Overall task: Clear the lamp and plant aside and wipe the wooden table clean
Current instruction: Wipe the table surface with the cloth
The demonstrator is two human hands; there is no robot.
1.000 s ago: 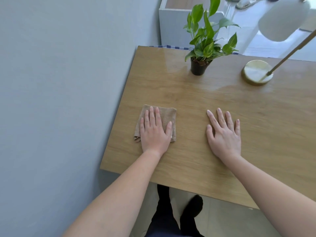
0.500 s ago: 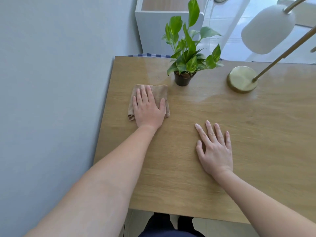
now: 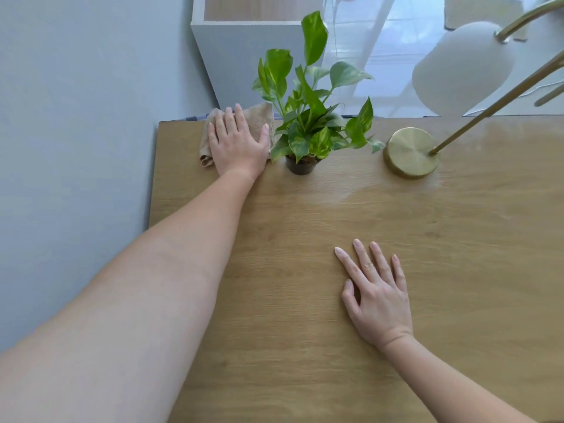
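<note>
- On my remote feed, the left hand (image 3: pixel 236 145) lies flat on a folded tan cloth (image 3: pixel 258 117) in the upper-left part of the frame. Its fingers are straight and slightly spread, and the thumb is splayed toward the right. It presses the cloth and does not clutch it.
- The cloth sits at the far left corner of the light oak-grain wooden table (image 3: pixel 305 227). Its far edge reaches the table's back edge, and a rumpled fold shows beside the heel of the hand.
- Just to the right of that hand stands a leafy green potted plant (image 3: pixel 308 117), upright in a small dark pot (image 3: pixel 300 166). Its glossy, yellow-flecked leaves hang close to the thumb; I cannot tell whether they touch it.
- Further right, in the upper right of the frame, I see a brass-stemmed desk lamp (image 3: pixel 494 99). Its round brass base (image 3: pixel 410 152) sits on the wood near the plant but apart from it. Its slanted stem rises toward a white dome shade (image 3: pixel 460 65) that hangs beyond the table's back edge.
- A paler sheen lies on the wood below and to the right of the base.
- The right hand (image 3: pixel 378 297) rests palm down on bare wood in the lower-right centre, fingers straight and a little apart, holding nothing. It is well apart from the plant and lamp.
- A grey wall (image 3: pixel 76 117) fills the left of the frame, and a white cabinet (image 3: pixel 253 56) stands behind the table at top centre.
</note>
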